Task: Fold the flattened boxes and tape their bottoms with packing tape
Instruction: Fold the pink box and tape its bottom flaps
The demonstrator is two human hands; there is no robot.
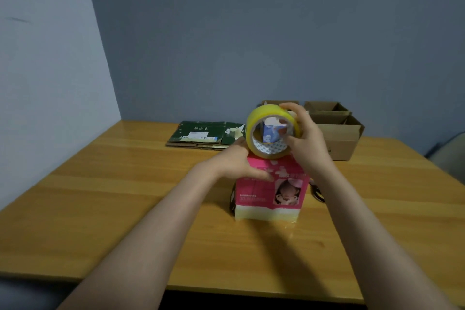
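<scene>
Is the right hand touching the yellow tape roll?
Touching. The head view shows the right hand gripping the yellow tape roll with curled fingers.

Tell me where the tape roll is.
Centre of the head view: the right hand grips the tape roll at the top of the pink box.

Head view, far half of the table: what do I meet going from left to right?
Stack of flattened boxes, green one on top → yellow packing tape roll, gripped by the right hand → open brown cardboard boxes.
</scene>
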